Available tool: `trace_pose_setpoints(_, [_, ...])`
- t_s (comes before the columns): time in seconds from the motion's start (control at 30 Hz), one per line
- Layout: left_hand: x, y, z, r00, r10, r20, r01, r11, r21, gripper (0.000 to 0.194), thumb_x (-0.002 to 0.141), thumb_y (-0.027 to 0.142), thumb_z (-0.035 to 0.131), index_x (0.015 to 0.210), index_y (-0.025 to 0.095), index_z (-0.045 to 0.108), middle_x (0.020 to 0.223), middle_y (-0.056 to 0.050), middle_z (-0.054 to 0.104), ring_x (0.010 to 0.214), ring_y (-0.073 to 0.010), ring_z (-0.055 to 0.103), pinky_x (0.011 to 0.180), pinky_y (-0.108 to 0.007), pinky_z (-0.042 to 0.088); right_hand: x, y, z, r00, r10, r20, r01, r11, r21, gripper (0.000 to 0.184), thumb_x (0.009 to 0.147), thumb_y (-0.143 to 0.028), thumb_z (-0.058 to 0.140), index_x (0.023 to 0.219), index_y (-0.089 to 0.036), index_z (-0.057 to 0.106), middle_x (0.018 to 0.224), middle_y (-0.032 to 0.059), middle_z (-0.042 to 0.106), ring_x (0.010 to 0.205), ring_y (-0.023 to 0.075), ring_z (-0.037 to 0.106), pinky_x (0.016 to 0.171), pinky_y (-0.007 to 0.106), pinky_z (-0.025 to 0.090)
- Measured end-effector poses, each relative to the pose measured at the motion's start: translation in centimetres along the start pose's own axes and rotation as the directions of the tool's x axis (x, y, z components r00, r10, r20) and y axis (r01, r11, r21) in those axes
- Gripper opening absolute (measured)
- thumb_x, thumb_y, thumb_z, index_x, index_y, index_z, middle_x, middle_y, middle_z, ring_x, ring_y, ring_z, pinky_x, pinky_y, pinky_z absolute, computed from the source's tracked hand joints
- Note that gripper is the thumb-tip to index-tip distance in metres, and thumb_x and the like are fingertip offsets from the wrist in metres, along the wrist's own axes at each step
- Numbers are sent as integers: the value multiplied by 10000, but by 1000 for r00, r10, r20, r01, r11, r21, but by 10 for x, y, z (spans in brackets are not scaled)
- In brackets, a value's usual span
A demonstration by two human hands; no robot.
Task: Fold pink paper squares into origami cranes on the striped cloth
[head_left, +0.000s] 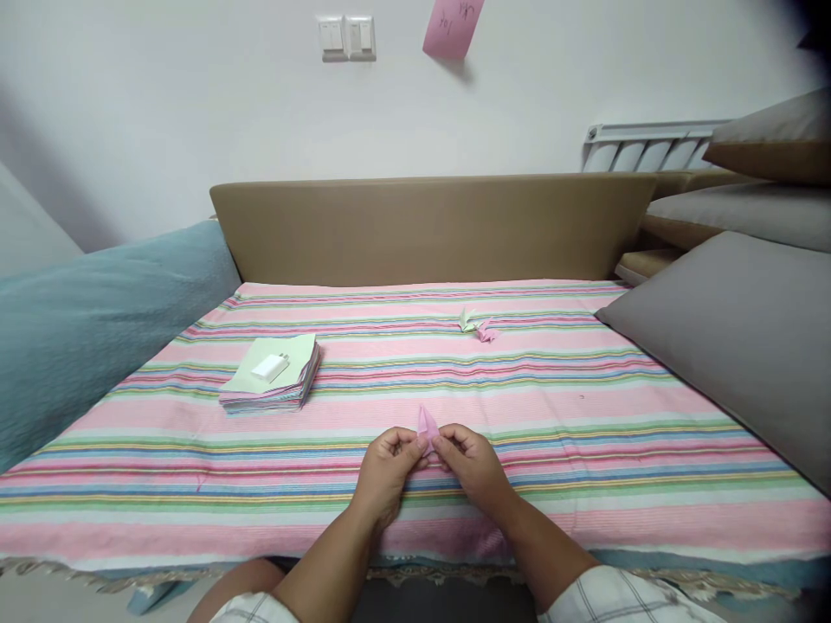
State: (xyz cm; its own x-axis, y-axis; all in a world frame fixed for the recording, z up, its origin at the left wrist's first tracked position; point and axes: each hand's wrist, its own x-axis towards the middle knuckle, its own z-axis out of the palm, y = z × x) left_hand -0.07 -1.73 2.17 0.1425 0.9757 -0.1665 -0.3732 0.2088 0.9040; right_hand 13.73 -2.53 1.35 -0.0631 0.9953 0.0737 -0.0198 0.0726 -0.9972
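Observation:
A small folded piece of pink paper [427,421] points away from me, pinched between both hands just above the striped cloth. My left hand [388,467] is closed on its left side, thumb on top. From the right, my right hand [473,463] grips the same paper between thumb and fingers. The paper's lower part is hidden by the thumbs. Farther off on the cloth lie two folded paper cranes, a pale green crane [467,321] and a pink crane [486,331], close beside each other.
To the left, a stack of coloured paper sheets [269,402] carries a white charger plug [270,368]. Striped cloth [519,398] covers the seat. A brown backrest [428,234] stands behind, a blue cushioned armrest [110,320] at left, and grey cushions [740,337] at right.

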Motion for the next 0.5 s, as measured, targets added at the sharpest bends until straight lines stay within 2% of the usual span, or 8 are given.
trace_pose_setpoints(0.3, [0, 3, -1, 993, -78, 83, 88, 989, -122, 358, 460, 269, 854, 686, 115, 623, 610, -11, 655, 581, -130, 619, 630, -256, 520, 2, 6, -1, 996, 69, 51, -77, 982, 175, 380, 706, -547, 618, 699, -173, 551, 556, -34, 532, 492, 95, 485, 522, 240, 427])
trace_pose_setpoints(0.5, [-1, 5, 0, 981, -74, 181, 98, 987, -125, 329, 516, 282, 836, 723, 96, 661, 619, -41, 659, 612, -160, 636, 673, -299, 527, 2, 6, -1, 992, 103, 75, -118, 965, 233, 390, 692, -549, 636, 693, -170, 543, 565, -29, 544, 477, 87, 478, 506, 230, 416])
